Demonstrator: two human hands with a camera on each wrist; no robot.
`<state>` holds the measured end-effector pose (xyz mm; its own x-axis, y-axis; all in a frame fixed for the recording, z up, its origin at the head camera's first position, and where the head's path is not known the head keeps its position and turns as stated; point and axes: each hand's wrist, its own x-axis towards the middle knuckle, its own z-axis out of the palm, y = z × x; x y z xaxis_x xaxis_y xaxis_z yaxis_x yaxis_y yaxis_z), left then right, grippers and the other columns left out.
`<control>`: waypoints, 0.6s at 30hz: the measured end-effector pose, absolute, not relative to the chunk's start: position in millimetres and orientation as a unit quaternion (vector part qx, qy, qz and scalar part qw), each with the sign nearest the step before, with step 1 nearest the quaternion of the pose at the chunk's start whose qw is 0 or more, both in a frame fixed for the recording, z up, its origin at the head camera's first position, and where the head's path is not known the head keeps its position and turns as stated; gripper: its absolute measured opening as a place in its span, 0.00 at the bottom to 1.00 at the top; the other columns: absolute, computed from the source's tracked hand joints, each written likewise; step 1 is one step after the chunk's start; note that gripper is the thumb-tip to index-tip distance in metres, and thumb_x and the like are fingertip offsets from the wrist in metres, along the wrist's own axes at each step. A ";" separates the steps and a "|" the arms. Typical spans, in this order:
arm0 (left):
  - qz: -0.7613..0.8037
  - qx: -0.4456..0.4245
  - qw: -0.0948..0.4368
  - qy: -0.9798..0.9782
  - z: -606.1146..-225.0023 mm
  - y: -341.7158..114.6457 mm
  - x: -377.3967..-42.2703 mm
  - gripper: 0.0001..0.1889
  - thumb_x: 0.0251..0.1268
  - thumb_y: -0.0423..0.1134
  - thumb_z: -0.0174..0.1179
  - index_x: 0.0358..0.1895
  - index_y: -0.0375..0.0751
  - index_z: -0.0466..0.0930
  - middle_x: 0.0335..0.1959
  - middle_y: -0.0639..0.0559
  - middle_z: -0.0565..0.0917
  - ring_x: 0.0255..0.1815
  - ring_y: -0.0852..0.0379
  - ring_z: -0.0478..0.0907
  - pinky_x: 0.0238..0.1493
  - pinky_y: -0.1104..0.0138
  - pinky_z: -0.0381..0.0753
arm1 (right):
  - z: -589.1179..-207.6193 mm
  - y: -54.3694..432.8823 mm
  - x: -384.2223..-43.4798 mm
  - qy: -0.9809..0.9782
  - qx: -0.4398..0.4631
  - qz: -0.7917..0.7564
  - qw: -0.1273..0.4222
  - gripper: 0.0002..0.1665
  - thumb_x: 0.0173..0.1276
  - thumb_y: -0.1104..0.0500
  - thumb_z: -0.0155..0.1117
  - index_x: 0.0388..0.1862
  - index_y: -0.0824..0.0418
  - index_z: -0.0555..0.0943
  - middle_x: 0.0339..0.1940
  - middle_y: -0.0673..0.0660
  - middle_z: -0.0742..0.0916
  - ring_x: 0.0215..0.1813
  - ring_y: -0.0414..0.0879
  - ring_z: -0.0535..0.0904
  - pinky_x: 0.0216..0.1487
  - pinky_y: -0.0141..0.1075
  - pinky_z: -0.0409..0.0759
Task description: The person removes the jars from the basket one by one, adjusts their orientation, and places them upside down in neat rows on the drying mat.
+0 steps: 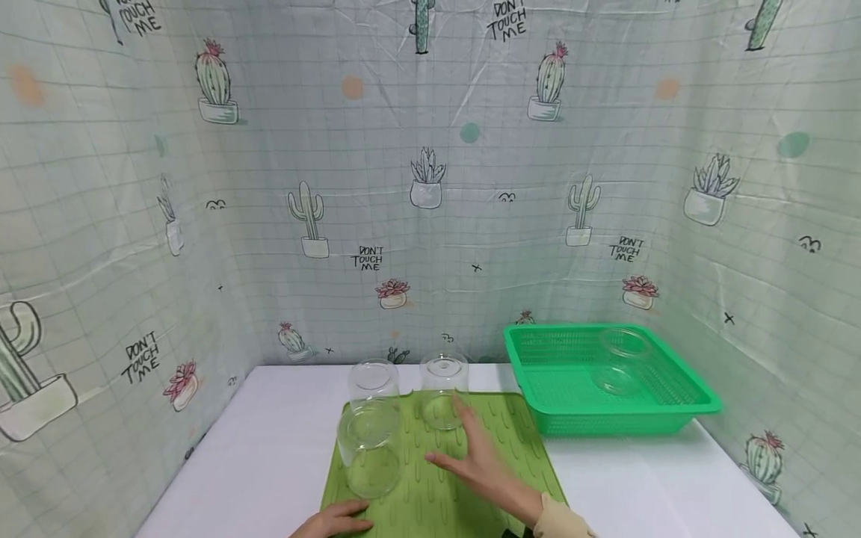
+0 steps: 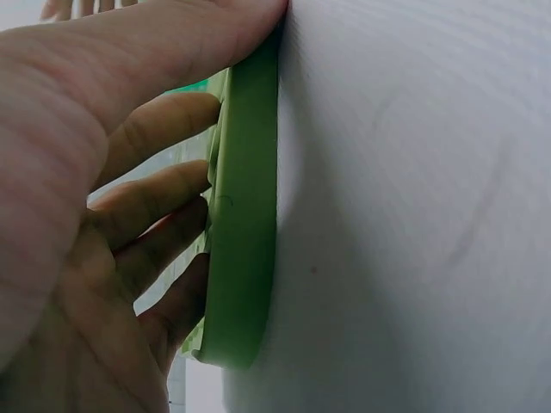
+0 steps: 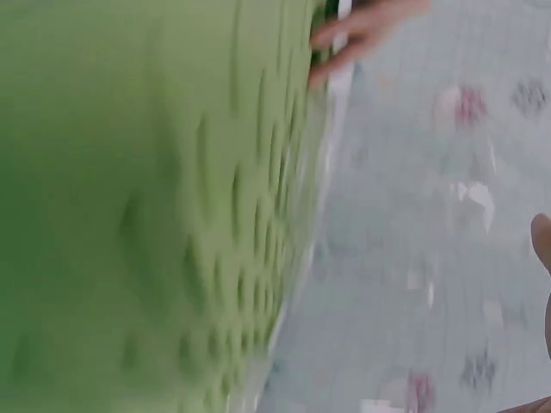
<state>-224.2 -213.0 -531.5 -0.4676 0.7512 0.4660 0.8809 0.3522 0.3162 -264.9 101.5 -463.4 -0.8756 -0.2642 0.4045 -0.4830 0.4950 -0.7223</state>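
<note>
My left hand (image 1: 334, 519) rests on the near left part of a green ribbed mat (image 1: 464, 478). In the left wrist view its fingers (image 2: 164, 194) extend over the edge of the mat, holding nothing. My right hand (image 1: 480, 456) hovers above the mat, thumb and fingers spread. Its fingertips overlap a clear cup (image 1: 444, 381) at the mat's far side; whether they touch cannot be told. Two more clear cups, a far one (image 1: 374, 381) and a nearer one (image 1: 370, 467), stand bottom-up along the mat's left side.
A green plastic basket (image 1: 625, 426) stands at the back right, beside the mat, with one clear cup (image 1: 619, 366) standing mouth-up inside. A white-covered table (image 1: 249, 456) lies underneath. Cactus-print curtains (image 1: 377, 172) enclose the back and sides.
</note>
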 end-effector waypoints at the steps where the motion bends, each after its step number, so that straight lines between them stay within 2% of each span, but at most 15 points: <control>1: -0.269 -0.503 0.133 -0.810 -533.8 -214.5 -224.1 0.17 0.60 0.36 0.63 0.54 0.41 0.83 0.53 0.36 0.79 0.59 0.56 0.76 0.49 0.67 0.78 | -460.4 111.0 -266.6 -0.864 0.204 0.442 0.129 0.60 0.57 0.40 0.71 0.78 0.61 0.51 0.76 0.67 0.61 0.75 0.66 0.57 0.68 0.63 0.60; 5: -0.307 -0.500 0.145 -0.797 -540.9 -220.3 -221.1 0.21 0.57 0.31 0.63 0.56 0.44 0.82 0.59 0.46 0.78 0.63 0.65 0.71 0.51 0.72 0.76 | -443.6 150.8 -273.2 -0.894 0.140 0.400 0.146 0.61 0.58 0.36 0.69 0.78 0.63 0.50 0.76 0.67 0.61 0.75 0.65 0.57 0.68 0.63 0.61; 8: -0.342 -0.500 0.146 -0.782 -543.4 -223.6 -218.6 0.24 0.55 0.27 0.62 0.58 0.47 0.80 0.65 0.56 0.75 0.66 0.72 0.65 0.54 0.77 0.72 | -428.1 180.3 -278.8 -0.907 0.106 0.381 0.144 0.62 0.59 0.35 0.66 0.79 0.61 0.46 0.77 0.67 0.58 0.76 0.66 0.55 0.67 0.63 0.61; 11: -0.351 -0.512 0.173 -0.765 -544.1 -225.2 -217.8 0.26 0.53 0.25 0.63 0.59 0.46 0.80 0.67 0.60 0.72 0.68 0.75 0.62 0.57 0.82 0.67 | -414.3 208.7 -285.1 -0.912 0.083 0.375 0.143 0.62 0.61 0.34 0.64 0.80 0.59 0.42 0.78 0.68 0.55 0.76 0.67 0.51 0.67 0.64 0.61; 16: -0.318 -0.548 0.252 -0.732 -545.9 -226.1 -220.5 0.24 0.50 0.25 0.66 0.55 0.38 0.81 0.62 0.53 0.78 0.71 0.71 0.60 0.64 0.84 0.58 | -397.0 253.6 -298.7 -0.920 0.043 0.369 0.126 0.65 0.63 0.34 0.62 0.79 0.62 0.35 0.78 0.71 0.49 0.76 0.70 0.46 0.68 0.66 0.56; 18: -0.318 -0.558 0.262 -0.720 -547.6 -226.6 -221.9 0.24 0.49 0.23 0.65 0.54 0.35 0.81 0.61 0.50 0.79 0.72 0.69 0.59 0.66 0.83 0.57 | -391.8 269.7 -306.2 -0.926 0.018 0.361 0.110 0.65 0.64 0.33 0.60 0.78 0.65 0.35 0.77 0.74 0.48 0.76 0.71 0.45 0.69 0.66 0.55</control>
